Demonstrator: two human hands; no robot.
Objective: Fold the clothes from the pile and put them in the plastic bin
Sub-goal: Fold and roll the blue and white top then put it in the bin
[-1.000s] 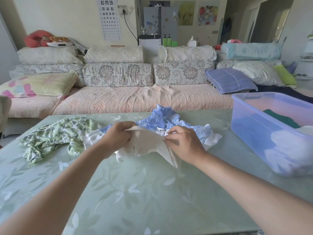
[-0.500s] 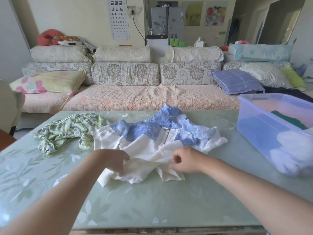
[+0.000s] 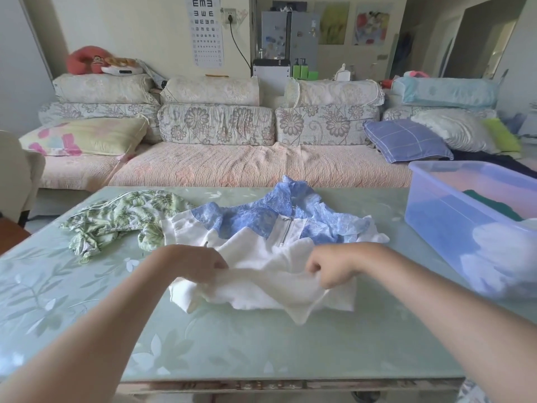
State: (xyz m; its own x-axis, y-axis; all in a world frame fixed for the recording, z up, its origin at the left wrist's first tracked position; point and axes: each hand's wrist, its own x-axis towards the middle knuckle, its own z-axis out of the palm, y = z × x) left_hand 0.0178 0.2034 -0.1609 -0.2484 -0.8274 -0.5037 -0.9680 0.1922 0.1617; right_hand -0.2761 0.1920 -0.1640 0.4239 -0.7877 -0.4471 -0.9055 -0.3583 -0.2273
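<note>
Both hands grip one garment at its near edge. Left hand (image 3: 200, 264): fingers curled, pinching a bunched fold of white cloth at the left of the hem. Right hand (image 3: 334, 266): fingers curled into a loose fist, holding the same white fold further right. The fold stretches between the two hands, raised slightly off the table (image 3: 232, 338); both forearms reach in from the near edge.

White and blue garment (image 3: 261, 251): lies in the middle of the table, blue lace yoke and collar at the far side, short zip down the centre, white body toward the person. The near part is crumpled and doubled over beneath the hands.

Green leaf-print garment (image 3: 122, 216): unfolded heap at the left of the table, its right end touching the white sleeve.

Plastic bin (image 3: 436, 225): translucent, on the right side of the table, apart from the garment being handled. Inside it are a dark green item (image 3: 494, 205) toward the far end and a white item (image 3: 508, 251) at the near end; how they are folded cannot be told through the wall.

Sofa (image 3: 232, 167) with cushions stands beyond the table.
</note>
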